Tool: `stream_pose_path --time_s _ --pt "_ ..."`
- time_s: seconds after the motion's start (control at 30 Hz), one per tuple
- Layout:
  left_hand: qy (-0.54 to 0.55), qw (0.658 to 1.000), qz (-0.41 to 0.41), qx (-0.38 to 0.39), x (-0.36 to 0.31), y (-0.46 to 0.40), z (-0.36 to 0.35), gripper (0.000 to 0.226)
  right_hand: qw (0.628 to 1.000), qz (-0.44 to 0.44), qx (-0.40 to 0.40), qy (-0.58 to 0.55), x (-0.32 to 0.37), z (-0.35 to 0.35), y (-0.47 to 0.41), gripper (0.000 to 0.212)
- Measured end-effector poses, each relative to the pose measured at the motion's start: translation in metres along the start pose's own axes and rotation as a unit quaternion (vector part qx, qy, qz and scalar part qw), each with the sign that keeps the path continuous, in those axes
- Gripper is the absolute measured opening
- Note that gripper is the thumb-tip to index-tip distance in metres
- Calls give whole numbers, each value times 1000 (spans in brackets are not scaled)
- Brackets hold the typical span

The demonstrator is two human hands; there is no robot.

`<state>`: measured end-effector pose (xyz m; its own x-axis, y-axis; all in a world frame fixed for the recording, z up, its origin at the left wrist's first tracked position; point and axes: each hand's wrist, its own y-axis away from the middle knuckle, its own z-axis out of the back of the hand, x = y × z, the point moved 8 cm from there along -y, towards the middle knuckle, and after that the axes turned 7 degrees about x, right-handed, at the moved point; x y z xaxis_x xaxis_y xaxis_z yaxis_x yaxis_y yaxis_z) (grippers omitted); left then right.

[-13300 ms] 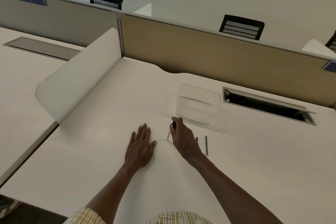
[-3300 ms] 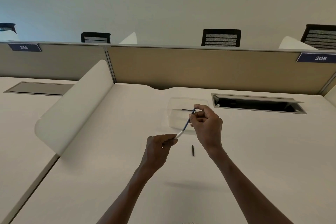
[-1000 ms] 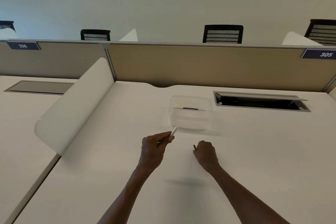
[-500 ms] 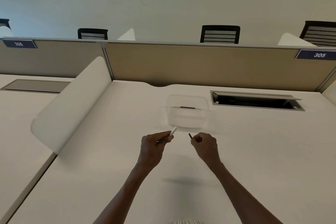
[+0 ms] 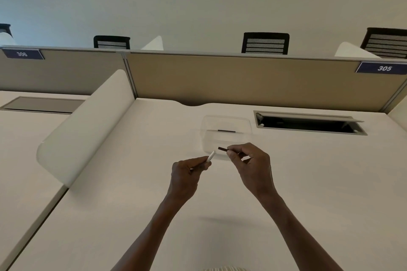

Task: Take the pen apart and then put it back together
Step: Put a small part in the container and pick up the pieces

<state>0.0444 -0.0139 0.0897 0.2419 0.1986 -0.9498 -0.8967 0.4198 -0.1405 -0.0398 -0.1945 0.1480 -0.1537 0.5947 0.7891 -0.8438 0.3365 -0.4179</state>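
My left hand grips the white pen barrel, whose free end points up and to the right. My right hand pinches a short dark pen piece between thumb and forefinger, its tip aimed left at the barrel's end. The two parts are a small gap apart, both held above the desk. Most of the barrel is hidden inside my left fist.
A clear plastic box with a dark pen part in it stands just behind my hands. An open cable slot lies at the back right. A white curved divider rises on the left, a tan partition behind.
My right hand picked the dark piece off the desk and lifted it up and left, toward the end of the barrel. My left hand kept the barrel nearly still.
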Motion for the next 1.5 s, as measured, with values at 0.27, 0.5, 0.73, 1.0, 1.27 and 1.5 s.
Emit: stream_pose_path --time_s 0.27,0.5,0.73,1.0,1.27,1.5 --pt "-1 1000 -15 0 -4 2 0 16 999 25 25 38 9 -5 1 10" --pt "-16 1000 -19 8 -2 1 2 17 987 64 72 127 27 -5 1 8" --pt "-48 998 -45 16 -8 4 2 19 948 127 121 266 45 -9 -4 12" --pt "-74 992 -100 30 -22 6 -4 19 938 158 188 244 46 -21 -3 12" --pt "-86 993 -76 8 -22 8 0 20 949 124 199 209 40 -24 -1 15" --pt "-4 988 -32 -151 -24 21 18 18 967 114 99 206 39 -14 -3 8"
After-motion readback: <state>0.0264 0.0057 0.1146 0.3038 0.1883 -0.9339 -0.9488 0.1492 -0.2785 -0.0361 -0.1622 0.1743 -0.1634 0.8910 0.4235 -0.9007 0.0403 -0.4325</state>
